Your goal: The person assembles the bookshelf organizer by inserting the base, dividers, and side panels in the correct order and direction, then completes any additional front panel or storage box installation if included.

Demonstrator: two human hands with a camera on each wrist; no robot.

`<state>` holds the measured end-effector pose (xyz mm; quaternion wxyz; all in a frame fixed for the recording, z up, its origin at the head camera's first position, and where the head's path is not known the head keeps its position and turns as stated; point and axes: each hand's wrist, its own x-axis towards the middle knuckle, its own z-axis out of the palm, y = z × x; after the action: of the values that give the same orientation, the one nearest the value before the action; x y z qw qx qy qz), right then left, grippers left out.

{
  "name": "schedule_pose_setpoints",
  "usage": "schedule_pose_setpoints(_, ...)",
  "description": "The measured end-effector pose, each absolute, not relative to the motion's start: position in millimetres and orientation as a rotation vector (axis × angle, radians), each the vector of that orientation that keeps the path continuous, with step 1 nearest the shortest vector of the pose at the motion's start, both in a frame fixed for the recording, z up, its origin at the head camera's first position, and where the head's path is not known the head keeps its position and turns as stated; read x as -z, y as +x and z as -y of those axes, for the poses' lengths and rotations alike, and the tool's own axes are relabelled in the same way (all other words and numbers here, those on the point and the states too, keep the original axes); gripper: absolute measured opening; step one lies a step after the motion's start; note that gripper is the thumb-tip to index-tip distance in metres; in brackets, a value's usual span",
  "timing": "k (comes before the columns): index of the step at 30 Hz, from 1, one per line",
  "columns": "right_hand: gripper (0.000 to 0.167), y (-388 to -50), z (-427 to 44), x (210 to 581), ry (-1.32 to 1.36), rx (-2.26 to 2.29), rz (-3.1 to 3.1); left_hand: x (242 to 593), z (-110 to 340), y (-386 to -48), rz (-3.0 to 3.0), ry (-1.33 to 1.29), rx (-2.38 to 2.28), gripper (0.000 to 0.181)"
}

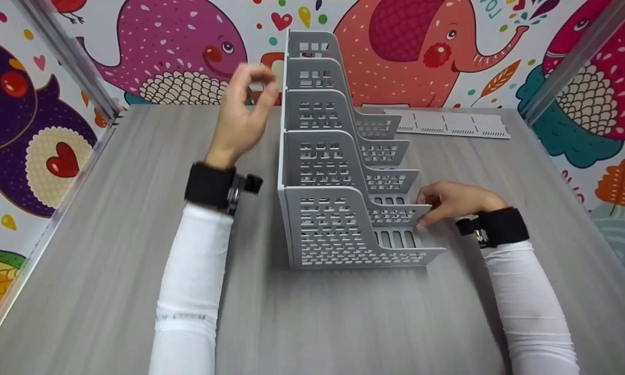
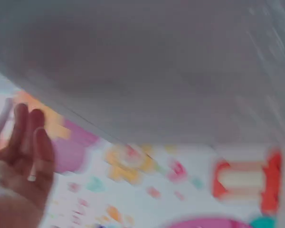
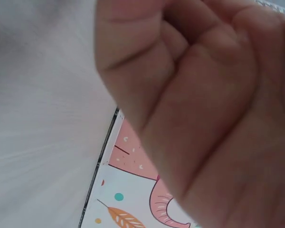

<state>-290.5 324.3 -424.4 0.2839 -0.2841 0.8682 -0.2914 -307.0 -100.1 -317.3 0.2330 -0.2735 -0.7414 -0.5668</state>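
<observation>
A grey plastic magazine file organizer [image 1: 325, 224] stands upright on the table, its perforated dividers forming several compartments. To its left my left hand [image 1: 245, 109] is raised beside the tall back edge, fingers loosely bent with nothing between them; the left wrist view shows the same hand [image 2: 23, 166], blurred, under a broad grey surface. On the other side, my right hand [image 1: 455, 200] pinches the low front end of one divider between thumb and fingers. Its palm [image 3: 218, 95] fills much of the right wrist view, where the fingertips are out of sight.
A flat light-grey slotted panel [image 1: 461, 125] lies at the back right of the table [image 1: 109, 250]. Behind it rises a wall [image 1: 271, 39] printed with cartoon animals. Metal posts [image 1: 573, 57] stand at the back corners.
</observation>
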Motion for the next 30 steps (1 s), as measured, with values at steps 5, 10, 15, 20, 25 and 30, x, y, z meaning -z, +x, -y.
schedule_pose_setpoints(5,0.030,-292.7,-329.3,430.5,-0.754,0.822,-2.257,318.3,96.7,-355.7,2.217,-0.742,1.432,0.044)
schedule_pose_setpoints(10,0.034,-293.9,-329.9,432.2,-0.739,0.812,-2.259,312.8,89.3,-379.8,2.264,-0.827,1.461,0.046)
schedule_pose_setpoints(15,0.038,-294.0,-330.1,427.6,-0.721,0.774,-2.284,316.8,78.4,-392.0,2.201,-0.850,1.542,0.041)
schedule_pose_setpoints(20,0.038,-292.9,-330.3,424.3,-0.738,0.742,-2.321,322.7,70.8,-393.7,2.115,-0.879,1.592,0.030)
schedule_pose_setpoints(25,0.038,-290.3,-329.9,421.0,-0.766,0.731,-2.331,328.7,68.8,-395.5,2.043,-0.918,1.663,0.024)
schedule_pose_setpoints(30,0.039,-289.1,-327.1,420.2,-0.800,0.725,-2.346,329.4,66.9,-398.2,1.997,-0.958,1.710,0.022)
